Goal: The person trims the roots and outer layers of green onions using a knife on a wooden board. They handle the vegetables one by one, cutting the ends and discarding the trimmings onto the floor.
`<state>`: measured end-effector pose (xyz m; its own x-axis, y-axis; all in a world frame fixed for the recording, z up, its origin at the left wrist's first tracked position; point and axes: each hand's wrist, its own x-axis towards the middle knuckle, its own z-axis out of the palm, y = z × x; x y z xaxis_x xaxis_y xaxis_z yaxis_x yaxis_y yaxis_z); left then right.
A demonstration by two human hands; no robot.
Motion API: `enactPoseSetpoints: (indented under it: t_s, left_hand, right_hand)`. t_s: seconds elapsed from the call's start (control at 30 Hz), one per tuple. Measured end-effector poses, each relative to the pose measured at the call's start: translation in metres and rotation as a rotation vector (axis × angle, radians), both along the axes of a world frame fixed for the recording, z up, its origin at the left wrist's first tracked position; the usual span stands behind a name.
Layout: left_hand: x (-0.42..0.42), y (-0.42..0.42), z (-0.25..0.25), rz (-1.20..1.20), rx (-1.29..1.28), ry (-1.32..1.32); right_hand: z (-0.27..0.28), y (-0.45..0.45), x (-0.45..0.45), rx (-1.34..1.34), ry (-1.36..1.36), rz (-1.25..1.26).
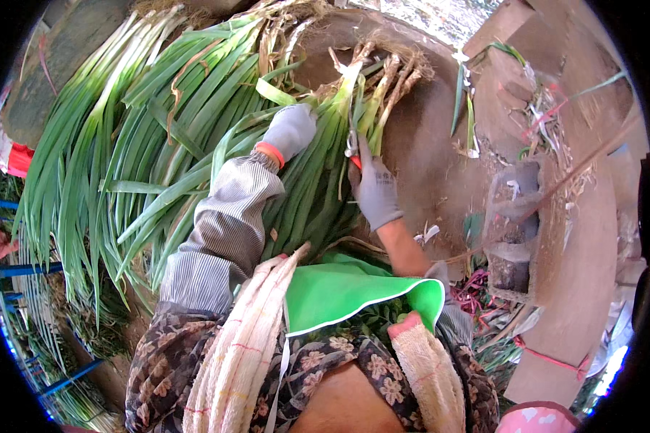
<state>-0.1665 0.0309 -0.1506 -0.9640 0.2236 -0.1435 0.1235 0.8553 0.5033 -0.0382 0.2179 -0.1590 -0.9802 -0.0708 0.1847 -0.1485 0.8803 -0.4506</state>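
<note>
A wide heap of green onions [165, 130] lies before me, with pale stems and roots pointing away and long green leaves towards me. My left hand [290, 130], in a grey glove with an orange cuff, is curled down among the leaves at the heap's right side; its fingertips are hidden. To the right, my right hand [376, 187], also gloved in grey, grips a small metal tool with a red handle [356, 161]. Its metal part lies against the green onion stems [379, 108]; whether it is a knife or shears I cannot tell. Brown roots [411, 62] fan out beyond.
A hollow concrete block [514, 233] stands at the right beside a long board [579, 270]. Loose leaf scraps [471, 119] and pink ties [474, 292] lie about there. A green apron [352, 295] covers my lap. Blue straps [24, 269] cross a rack at the left.
</note>
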Motion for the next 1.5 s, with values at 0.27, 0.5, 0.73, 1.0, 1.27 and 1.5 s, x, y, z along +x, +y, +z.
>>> enactPoseSetpoints:
  t_s: [0.27, 0.5, 0.73, 1.0, 1.27, 1.5]
  left_hand:
    - [-0.023, 0.0, -0.019, -0.069, -0.06, -0.008]
    - [0.022, 0.026, 0.024, 0.097, -0.215, 0.211]
    - [0.022, 0.031, 0.033, -0.323, -0.452, 0.542]
    - [0.01, 0.063, 0.022, -0.227, -0.34, 0.321]
    - [-0.059, 0.009, 0.029, -0.173, 0.344, -0.256]
    - [-0.029, 0.009, 0.058, -0.114, 0.758, -0.366]
  right_hand:
    - [0.007, -0.003, 0.012, 0.056, 0.025, 0.097]
    - [0.018, 0.015, -0.048, 0.139, -0.005, -0.022]
    - [-0.007, 0.051, -0.18, 0.228, -0.116, -0.066]
    - [-0.029, 0.086, -0.282, 0.34, -0.123, -0.09]
    - [0.006, 0.048, -0.086, 0.153, -0.032, -0.058]
    - [0.023, 0.042, -0.017, -0.038, 0.131, -0.037]
